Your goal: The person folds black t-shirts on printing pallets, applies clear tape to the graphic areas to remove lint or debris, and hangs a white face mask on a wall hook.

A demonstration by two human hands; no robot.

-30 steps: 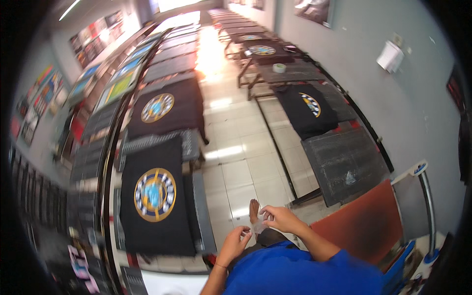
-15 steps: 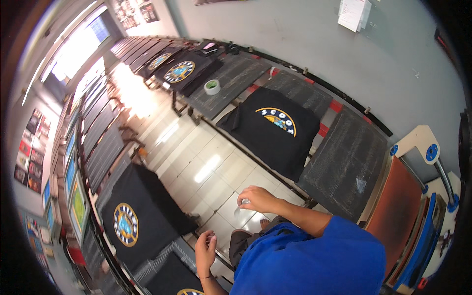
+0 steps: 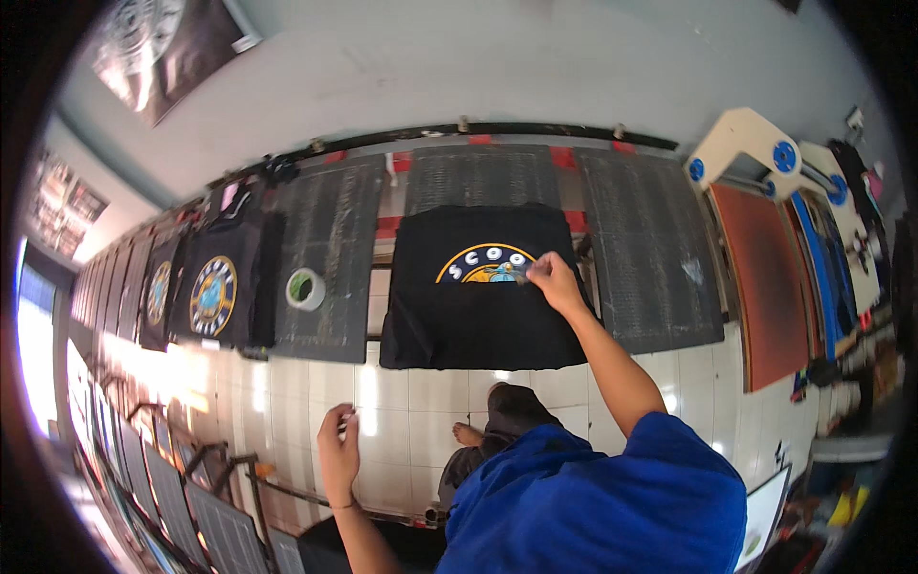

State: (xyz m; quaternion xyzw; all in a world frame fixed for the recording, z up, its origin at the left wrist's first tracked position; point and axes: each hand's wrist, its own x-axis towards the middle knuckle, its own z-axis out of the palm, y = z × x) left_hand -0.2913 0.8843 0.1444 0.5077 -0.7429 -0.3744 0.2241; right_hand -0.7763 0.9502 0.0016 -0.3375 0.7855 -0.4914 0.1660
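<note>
"What lies straight in front?"

"A black cloth garment with an arched print in white, yellow and blue. It is spread over the near part of a flat, dark grey table, whose far part shows beyond it."

"And on the right side?"

"Your right hand is over the right end of that print, its fingers pinched on a small, blurred greyish scrap. Whether your fingertips touch the cloth, I cannot tell from this view."

"On the left?"

"Your left hand hangs above the pale tiled floor, well apart from the garment, its fingers loosely bent and released. A thin dark band circles that wrist."

"What stands around?"

"Just left of the garment, a second dark grey table carries a white and green ring-shaped roll of tape. Past it lie two more black garments with round prints. To your right is a third dark grey table, then an orange-brown rectangular sheet beside a cream-coloured bracket with round blue fittings."
</note>
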